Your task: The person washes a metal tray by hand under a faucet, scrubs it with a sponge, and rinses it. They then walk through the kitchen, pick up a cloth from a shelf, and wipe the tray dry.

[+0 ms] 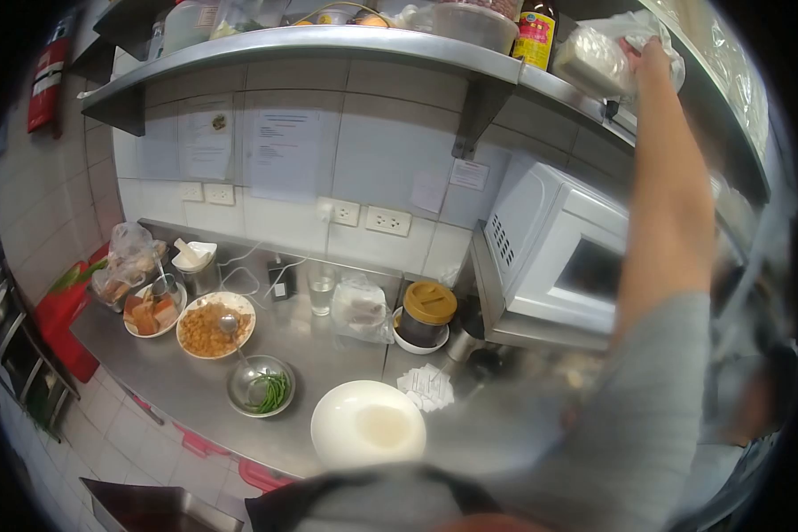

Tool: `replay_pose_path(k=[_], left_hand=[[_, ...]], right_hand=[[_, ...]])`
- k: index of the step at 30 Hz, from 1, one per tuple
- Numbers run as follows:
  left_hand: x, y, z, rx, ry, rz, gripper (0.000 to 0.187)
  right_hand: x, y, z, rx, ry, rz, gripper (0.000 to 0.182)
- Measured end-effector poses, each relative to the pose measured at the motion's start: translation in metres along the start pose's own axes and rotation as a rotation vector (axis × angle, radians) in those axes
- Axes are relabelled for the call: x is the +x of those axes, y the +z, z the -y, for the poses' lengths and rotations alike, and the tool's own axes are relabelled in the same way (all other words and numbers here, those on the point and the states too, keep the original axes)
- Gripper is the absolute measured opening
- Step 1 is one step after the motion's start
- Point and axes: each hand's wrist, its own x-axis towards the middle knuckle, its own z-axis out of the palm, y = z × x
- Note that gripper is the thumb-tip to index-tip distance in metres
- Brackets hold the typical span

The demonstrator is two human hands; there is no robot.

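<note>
My right hand (652, 58) is raised to the steel shelf at the upper right. Its fingers are closed on thin plastic of a plastic bag (593, 62) with something white and blocky inside. A dark sauce bottle (535, 37) with a yellow and red label stands just left of the bag. My left hand is not in view. Below on the counter lies a large white plate (339, 424) with a pale, wet-looking patch on it.
A white microwave (550, 226) sits under my raised arm. On the steel counter (279, 434) are a plate of orange-brown food (208, 332), a metal bowl with green strips (273, 390), a water glass (320, 294) and a jar with a brown lid (429, 303).
</note>
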Motion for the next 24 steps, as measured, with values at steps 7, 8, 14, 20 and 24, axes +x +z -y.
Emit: replay_pose_path(k=[7,8,14,20,24], left_hand=[[-0.009,-0.011,0.004,-0.003,0.016,0.005,0.029],[-0.008,-0.013,0.002,0.013,0.015,0.004,0.03],[-0.014,-0.027,0.0,-0.073,-0.031,0.015,0.034],[-0.021,-0.032,0.007,-0.08,-0.041,0.047,0.035],[-0.015,-0.025,0.011,-0.183,-0.078,0.07,0.022]], right_hand=[[0.019,0.005,0.005,0.243,0.151,0.134,0.04],[0.017,0.002,0.004,0.297,0.121,0.154,0.041],[-0.062,-0.01,0.019,0.719,-0.048,0.284,0.042],[-0.056,-0.018,-0.004,0.273,-0.232,0.047,0.057],[-0.043,-0.007,-0.002,-0.362,-0.118,0.143,0.05]])
